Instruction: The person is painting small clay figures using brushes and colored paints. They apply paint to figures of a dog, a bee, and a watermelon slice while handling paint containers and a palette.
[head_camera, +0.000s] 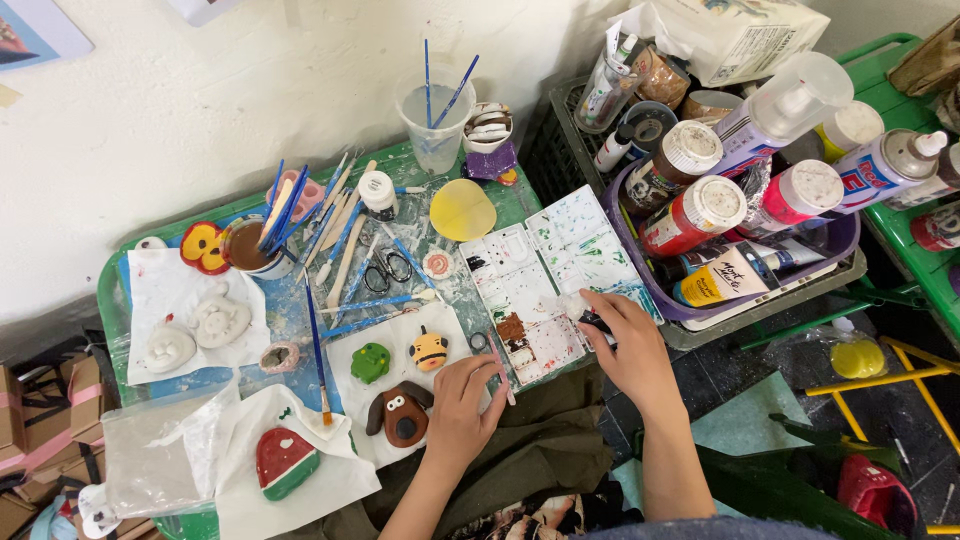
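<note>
Both forearms rose from the bottom edge over a dark olive cloth (540, 450), nearest the camera. Beyond it stood the green table (108, 300), and to its right a purple basket (845, 240) packed with paint bottles. On the table's right part lay the white paint palette (545, 275), smeared with green, red and brown. The right hand (630, 345) rested at the palette's lower right edge, its fingers clenched around a small dark paint tube (597, 322) whose pale tip (572, 303) touched the palette. The left hand (468, 400) lay just left of the palette on white paper (400, 330), loosely gripping a thin pinkish brush (501, 375) that slanted toward the palette's lower edge. Just beside that hand sat a brown dog figure (400, 415), a yellow bee figure (429, 350) and a green frog figure (371, 362).
</note>
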